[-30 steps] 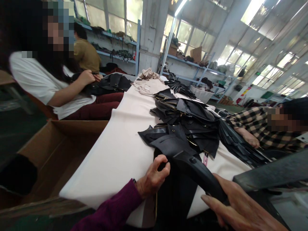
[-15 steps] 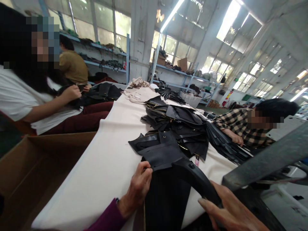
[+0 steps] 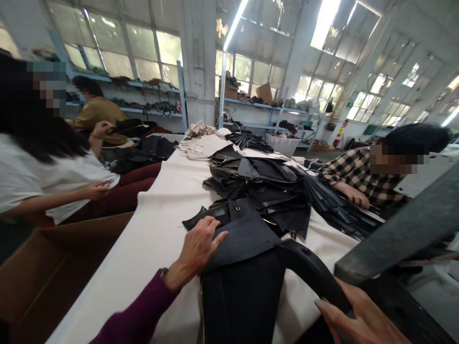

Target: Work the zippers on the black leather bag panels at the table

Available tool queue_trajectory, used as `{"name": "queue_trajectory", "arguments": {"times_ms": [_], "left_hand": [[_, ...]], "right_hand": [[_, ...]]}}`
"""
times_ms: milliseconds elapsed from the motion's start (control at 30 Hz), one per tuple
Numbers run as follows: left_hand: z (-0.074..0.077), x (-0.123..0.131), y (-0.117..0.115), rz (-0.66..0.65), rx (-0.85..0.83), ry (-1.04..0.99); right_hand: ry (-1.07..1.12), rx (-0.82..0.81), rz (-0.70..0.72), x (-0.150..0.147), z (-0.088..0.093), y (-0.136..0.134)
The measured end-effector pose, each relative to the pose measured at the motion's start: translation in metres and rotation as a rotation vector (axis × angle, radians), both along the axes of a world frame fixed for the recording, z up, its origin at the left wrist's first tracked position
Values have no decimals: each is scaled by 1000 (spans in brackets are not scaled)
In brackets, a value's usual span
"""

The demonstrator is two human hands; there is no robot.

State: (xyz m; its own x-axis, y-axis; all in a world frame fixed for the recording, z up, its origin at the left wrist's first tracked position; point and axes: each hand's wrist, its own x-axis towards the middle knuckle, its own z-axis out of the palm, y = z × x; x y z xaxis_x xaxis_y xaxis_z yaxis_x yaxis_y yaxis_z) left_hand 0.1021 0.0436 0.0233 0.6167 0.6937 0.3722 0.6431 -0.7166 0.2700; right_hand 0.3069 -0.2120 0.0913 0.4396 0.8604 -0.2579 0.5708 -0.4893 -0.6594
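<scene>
My left hand (image 3: pixel 199 247) rests on the near left part of a black leather panel (image 3: pixel 244 240), its fingers stretched and the thumb apart. That panel lies across a longer black leather piece (image 3: pixel 244 296), which extends toward me and has a gold zipper along its left edge. At lower right, my right hand (image 3: pixel 362 310) is closed around a curved black leather strip (image 3: pixel 308 267) that arches up from the panel's right end. Part of its grip is hidden by the strip. Just beyond is a heap of black leather pieces with gold zippers (image 3: pixel 258 174).
A white-covered table (image 3: pixel 158 229) runs away from me, with beige pieces (image 3: pixel 197 145) farther along. An open cardboard box (image 3: pixel 64 267) stands at left. A grey metal bar (image 3: pixel 394 239) slants in at right. Co-workers sit on both sides.
My left hand has let go of the panel's near edge and moved up and left onto its surface, fingers opening. My right hand still holds the strip, slightly lower and farther right.
</scene>
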Motion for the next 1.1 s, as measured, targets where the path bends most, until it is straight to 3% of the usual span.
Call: {"name": "queue_trajectory", "arguments": {"times_ms": [100, 200, 367, 533, 700, 867, 1100], "left_hand": [[-1, 41, 15, -60, -40, 190], [-23, 68, 16, -21, 19, 259], [-54, 76, 4, 73, 149, 158], [-65, 76, -1, 109, 170, 113], [-67, 77, -2, 137, 183, 86], [-63, 75, -1, 187, 96, 1], [-40, 68, -20, -65, -216, -225]], "right_hand": [[52, 26, 52, 8, -6, 14], [41, 61, 76, 18, -14, 21], [88, 47, 70, 22, -29, 32], [112, 81, 80, 16, -44, 51], [169, 57, 66, 17, -47, 63], [65, 141, -48, 18, -33, 42], [55, 204, 20, -14, -4, 11]]}}
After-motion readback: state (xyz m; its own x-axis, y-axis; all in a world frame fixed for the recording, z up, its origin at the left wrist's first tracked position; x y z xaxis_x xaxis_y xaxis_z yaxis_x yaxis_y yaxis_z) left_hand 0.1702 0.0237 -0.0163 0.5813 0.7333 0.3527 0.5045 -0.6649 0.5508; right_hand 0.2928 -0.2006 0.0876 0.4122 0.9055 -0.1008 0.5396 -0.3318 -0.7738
